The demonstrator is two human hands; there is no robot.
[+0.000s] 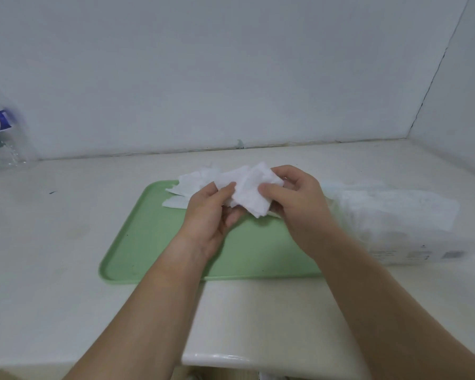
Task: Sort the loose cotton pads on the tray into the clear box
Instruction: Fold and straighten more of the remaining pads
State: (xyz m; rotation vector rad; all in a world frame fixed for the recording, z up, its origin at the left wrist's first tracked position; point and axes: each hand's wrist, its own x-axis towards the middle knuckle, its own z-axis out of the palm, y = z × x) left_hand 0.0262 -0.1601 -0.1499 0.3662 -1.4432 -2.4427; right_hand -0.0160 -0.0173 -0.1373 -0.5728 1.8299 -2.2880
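From the head camera, both hands are up over the far part of the green tray [154, 242]. They hold a small bunch of white cotton pads [251, 193] between them. The left hand [211, 212] has its fingers curled under the bunch and its thumb pressed on top. The right hand [296, 198] pinches the other side with its thumb and curled fingers. The bunch is lifted a little above the tray.

More loose pads [187, 187] lie in a messy pile on the far edge of the tray, just behind the left hand and partly hidden by it.

The clear box [401, 215] sits on the counter [52, 242] just beside the right end of the tray, past the right wrist. It looks full of white stuff, but it is blurry.

A plastic water bottle [3, 138] stands far off to the left by the wall.
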